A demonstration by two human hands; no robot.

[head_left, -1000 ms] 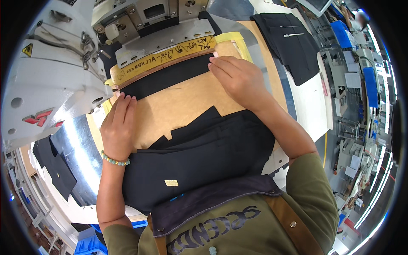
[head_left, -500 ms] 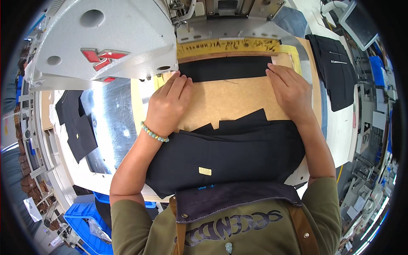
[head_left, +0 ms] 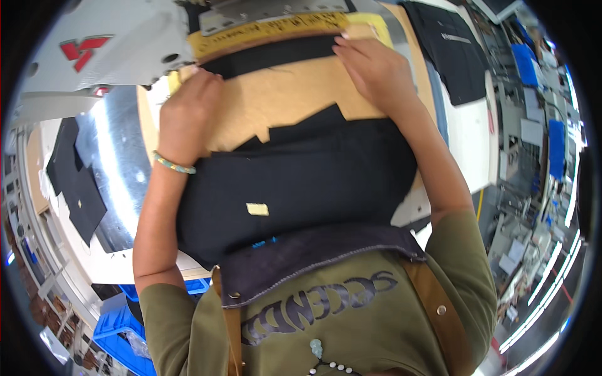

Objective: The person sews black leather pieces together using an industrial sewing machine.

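A narrow black fabric strip [head_left: 269, 57] lies across a tan board [head_left: 276, 94], along the near side of a yellow marked bar [head_left: 269, 32]. My left hand [head_left: 190, 113], with a beaded bracelet at the wrist, has its fingers closed at the strip's left end. At the right end, my right hand [head_left: 379, 74] is also closed, thumb and fingertips pinching the corner. Nearer to me a larger black fabric piece [head_left: 301, 178] lies folded, bearing a small pale yellow sticker [head_left: 258, 209]. Its near edge reaches my apron.
A white machine head [head_left: 69, 69] overhangs the upper left. Black fabric pieces [head_left: 78, 182] rest on a shiny metal plate [head_left: 116, 163] at left. More folded black fabric [head_left: 448, 53] lies at the far right. A blue crate [head_left: 122, 329] stands below the table's left side.
The whole view has shifted and tilted, so the table appears farther up and left. Both hands stay at the strip's ends, and the fabric shows no clear movement on the board.
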